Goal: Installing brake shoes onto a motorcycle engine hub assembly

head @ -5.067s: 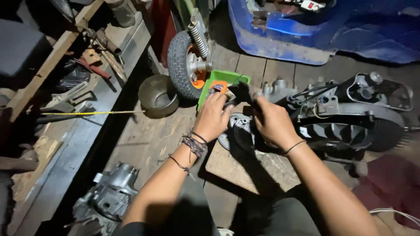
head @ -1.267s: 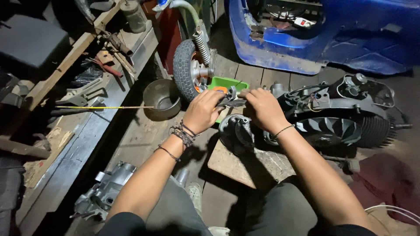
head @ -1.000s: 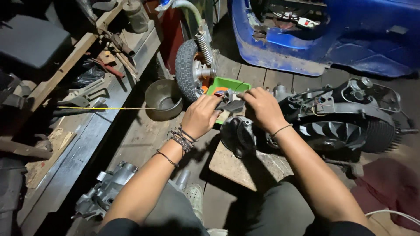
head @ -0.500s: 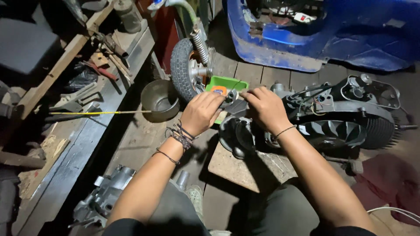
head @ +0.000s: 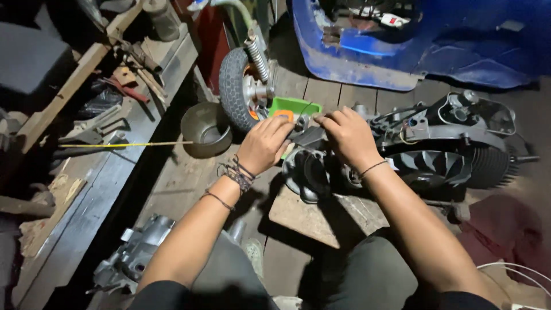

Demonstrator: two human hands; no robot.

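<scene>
A dark scooter engine [head: 436, 149] with a finned fan housing lies on a wooden block [head: 321, 215] on the plank floor. My left hand [head: 265, 143] and my right hand [head: 347, 135] meet at the engine's left end, over a small dark part [head: 308, 136] that both seem to touch. The fingers hide the grip, so whether either hand grasps the part I cannot tell. Right behind the hands sits a green plastic tray [head: 295, 107].
A small wheel [head: 238, 86] with a spring shock stands behind the tray, a metal bowl [head: 205, 129] to its left. A blue scooter body [head: 413, 40] fills the back right. Tools lie on wooden boards [head: 86, 103] at left. Another engine casing [head: 138, 252] rests near my left knee.
Both hands have stayed at the engine's left end throughout, with only small finger shifts. The view has swayed slightly with my head.
</scene>
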